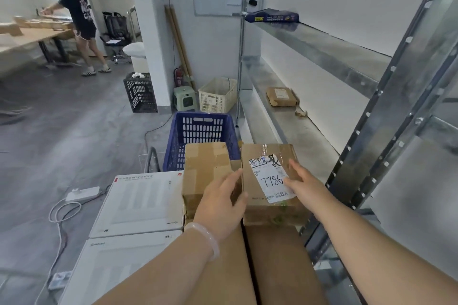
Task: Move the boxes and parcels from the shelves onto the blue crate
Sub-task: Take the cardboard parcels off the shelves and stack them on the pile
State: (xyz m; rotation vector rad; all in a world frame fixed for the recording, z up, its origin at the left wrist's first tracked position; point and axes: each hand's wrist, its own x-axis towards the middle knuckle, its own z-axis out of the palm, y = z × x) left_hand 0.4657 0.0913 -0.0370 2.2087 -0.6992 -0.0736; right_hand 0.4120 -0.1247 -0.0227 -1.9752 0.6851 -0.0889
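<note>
A brown labelled box marked 7786 sits upright just before the blue crate's near right corner; a plain taped box stands beside it, before the crate's near wall; a brown parcel lies flat on the metal shelf right of the crate.

view: we have one camera, head-worn, wide-angle | facing: forward and down, shelves along our right, crate ahead | range: near, our left hand and right hand low centre; floor stretches off to the left; straight lines bow at the frame edges
</note>
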